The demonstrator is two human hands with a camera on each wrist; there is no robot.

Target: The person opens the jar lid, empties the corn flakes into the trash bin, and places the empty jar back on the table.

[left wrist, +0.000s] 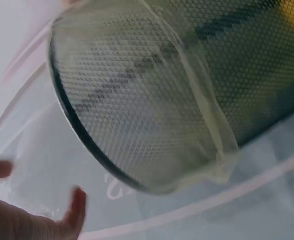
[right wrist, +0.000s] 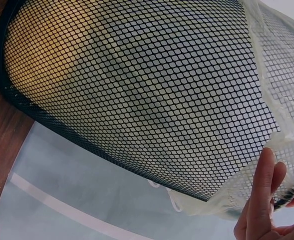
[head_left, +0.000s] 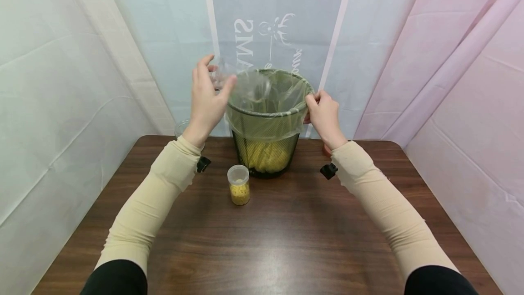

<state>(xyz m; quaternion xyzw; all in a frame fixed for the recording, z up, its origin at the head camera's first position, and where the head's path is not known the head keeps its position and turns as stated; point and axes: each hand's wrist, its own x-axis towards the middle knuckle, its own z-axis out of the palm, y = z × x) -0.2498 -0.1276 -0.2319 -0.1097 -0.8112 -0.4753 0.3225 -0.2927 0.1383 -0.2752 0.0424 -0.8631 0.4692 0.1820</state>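
Observation:
My left hand (head_left: 206, 97), thumb and fingers spread around it, holds a clear plastic container (head_left: 251, 86), blurred and tipped sideways over the bin's mouth. In the left wrist view that hand sits beside the bin's rim. My right hand (head_left: 324, 115) pinches the thin, translucent bin liner (head_left: 266, 126) at the right side of the rim. The liner folds over the top of a dark wire-mesh bin (head_left: 239, 149) standing upright. Yellow material (head_left: 268, 156) shows through the mesh at its bottom. In front stands a small clear jar (head_left: 239, 185) partly filled with yellow bits.
Another clear jar (head_left: 180, 127) stands behind my left wrist, mostly hidden. A reddish object (head_left: 326, 150) peeks out beside my right wrist. The brown wooden table (head_left: 270, 236) ends just behind the bin at hanging cloth (head_left: 163, 49).

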